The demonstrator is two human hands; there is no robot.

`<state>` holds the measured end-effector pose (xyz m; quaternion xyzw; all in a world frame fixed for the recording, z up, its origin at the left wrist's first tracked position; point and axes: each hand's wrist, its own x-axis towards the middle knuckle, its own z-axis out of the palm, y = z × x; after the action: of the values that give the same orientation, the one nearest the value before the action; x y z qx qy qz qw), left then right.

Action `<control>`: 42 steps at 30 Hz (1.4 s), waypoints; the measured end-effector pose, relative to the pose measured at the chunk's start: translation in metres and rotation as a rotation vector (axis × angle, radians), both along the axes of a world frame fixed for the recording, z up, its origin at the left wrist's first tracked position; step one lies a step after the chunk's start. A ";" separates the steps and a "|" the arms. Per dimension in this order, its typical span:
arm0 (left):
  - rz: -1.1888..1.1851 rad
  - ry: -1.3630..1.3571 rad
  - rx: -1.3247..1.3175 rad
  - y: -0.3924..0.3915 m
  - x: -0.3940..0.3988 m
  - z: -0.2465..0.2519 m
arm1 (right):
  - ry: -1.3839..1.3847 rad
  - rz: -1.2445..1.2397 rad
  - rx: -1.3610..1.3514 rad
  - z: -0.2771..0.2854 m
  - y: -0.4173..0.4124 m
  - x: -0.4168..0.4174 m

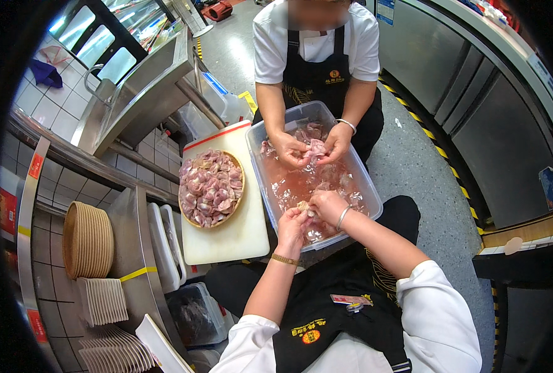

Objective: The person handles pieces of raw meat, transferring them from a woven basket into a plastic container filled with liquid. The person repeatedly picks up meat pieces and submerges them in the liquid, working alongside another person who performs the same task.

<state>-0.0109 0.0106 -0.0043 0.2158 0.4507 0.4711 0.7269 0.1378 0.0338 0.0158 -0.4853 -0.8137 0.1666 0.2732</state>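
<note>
My left hand (pixel 291 227) and my right hand (pixel 328 205) meet over the near end of a clear plastic tub (pixel 373 196). Between their fingertips is a small yellowish piece of gizzard (pixel 303 205). Pinkish water (pixel 283 175) fills the tub, with raw gizzards (pixel 344 179) partly under it. Across from me, a co-worker's two hands (pixel 291 150) hold a pink piece of meat (pixel 316 148) above the same tub. Left of the tub, a round woven basket (pixel 242 179) heaped with raw gizzards (pixel 211 186) sits on a white cutting board (pixel 227 249).
A steel sink (pixel 136 70) stands at the upper left. Stacked round baskets (pixel 90 240) and white dishes (pixel 101 300) fill a shelf at left. Lidded plastic containers (pixel 197 312) sit below. Steel cabinets (pixel 505 140) edged with striped floor tape (pixel 437 140) line the right.
</note>
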 end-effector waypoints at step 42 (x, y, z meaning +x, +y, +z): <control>0.155 -0.279 -0.004 0.001 -0.003 0.010 | -0.279 0.097 0.077 0.013 0.005 -0.034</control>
<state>-0.0143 0.0114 0.0056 0.1113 0.3616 0.5503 0.7443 0.1039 0.0392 0.0284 -0.4531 -0.8720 0.0792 0.1674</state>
